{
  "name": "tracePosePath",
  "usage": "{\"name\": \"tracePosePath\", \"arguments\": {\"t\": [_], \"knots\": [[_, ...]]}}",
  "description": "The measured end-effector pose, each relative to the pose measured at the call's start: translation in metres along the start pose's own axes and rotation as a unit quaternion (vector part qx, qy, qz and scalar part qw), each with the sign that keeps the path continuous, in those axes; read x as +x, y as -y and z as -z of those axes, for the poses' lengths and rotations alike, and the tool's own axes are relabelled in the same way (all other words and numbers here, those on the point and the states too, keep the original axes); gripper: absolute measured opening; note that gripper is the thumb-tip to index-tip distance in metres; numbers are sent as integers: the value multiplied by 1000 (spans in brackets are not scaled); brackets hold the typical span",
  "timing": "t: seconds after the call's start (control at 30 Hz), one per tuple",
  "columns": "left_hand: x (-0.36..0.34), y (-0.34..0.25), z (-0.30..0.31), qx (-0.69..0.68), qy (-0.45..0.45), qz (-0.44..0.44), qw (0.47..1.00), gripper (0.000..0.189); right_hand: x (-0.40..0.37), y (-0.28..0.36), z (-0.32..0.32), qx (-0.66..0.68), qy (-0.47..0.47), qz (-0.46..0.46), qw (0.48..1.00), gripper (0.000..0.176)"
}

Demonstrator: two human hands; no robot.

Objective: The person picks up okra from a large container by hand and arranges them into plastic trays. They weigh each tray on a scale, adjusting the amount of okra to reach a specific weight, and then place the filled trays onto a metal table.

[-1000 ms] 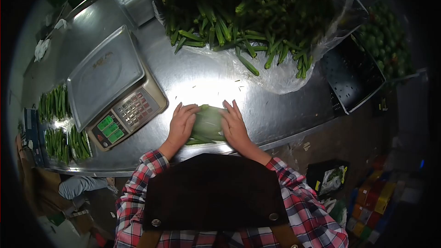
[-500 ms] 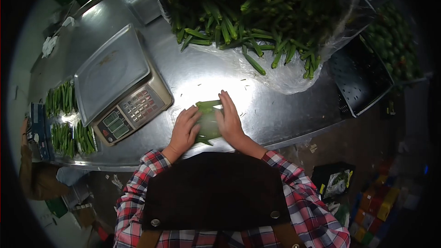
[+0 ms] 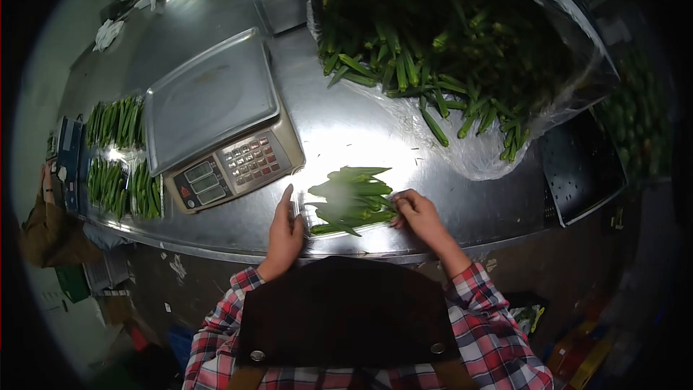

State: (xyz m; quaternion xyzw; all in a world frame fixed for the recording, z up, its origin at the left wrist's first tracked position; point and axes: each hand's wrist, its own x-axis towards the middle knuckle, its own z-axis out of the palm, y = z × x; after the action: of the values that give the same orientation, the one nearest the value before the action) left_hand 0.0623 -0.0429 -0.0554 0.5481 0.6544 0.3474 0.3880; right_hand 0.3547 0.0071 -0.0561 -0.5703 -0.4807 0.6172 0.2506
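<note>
A loose bundle of green okra (image 3: 350,198) lies crosswise in a shallow clear tray on the metal table in front of me. My left hand (image 3: 286,231) stands at the tray's left edge, fingers stretched out and thumb apart. At the opposite end, my right hand (image 3: 419,218) is closed, thumb and fingers pinched together beside the okra tips. What those fingers hold, if anything, is hidden.
A scale (image 3: 224,126) stands to the left. Further left are packed okra trays (image 3: 108,184) and a person's arm (image 3: 49,195). A plastic-lined crate heaped with loose okra (image 3: 433,50) fills the back; a black crate (image 3: 585,173) sits right.
Both hands have moved apart from around the okra to the tray's two ends. The okra now lies spread in view, and my right fingers have closed. The camera view has shifted.
</note>
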Motion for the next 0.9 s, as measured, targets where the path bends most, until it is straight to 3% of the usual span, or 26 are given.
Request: {"name": "tracePosePath", "arguments": {"t": [0.17,0.27,0.37,0.43,0.53,0.67,0.77,0.9], "knots": [[13,-51,46,-166,-81,1,983,58,8,103,-6,44,36,58,997,21],[40,-58,88,-218,-166,-32,961,51,45,156,-40,-29,28,122,992,23],[86,-29,135,-88,-241,-50,965,39,93,186,-87,-119,-1,183,976,31],[113,-14,165,7,-257,-60,965,32,145,174,-118,-212,-40,280,935,31],[132,15,199,127,-260,-86,953,26,166,186,-149,-294,-33,243,924,29],[119,21,224,225,-316,-151,909,24,160,185,-136,-252,-94,321,908,26],[85,18,231,163,-360,-122,910,22,149,171,-110,-254,-121,337,898,23],[42,30,229,145,-386,-70,908,21,137,140,-89,-192,-158,236,939,22]]}}
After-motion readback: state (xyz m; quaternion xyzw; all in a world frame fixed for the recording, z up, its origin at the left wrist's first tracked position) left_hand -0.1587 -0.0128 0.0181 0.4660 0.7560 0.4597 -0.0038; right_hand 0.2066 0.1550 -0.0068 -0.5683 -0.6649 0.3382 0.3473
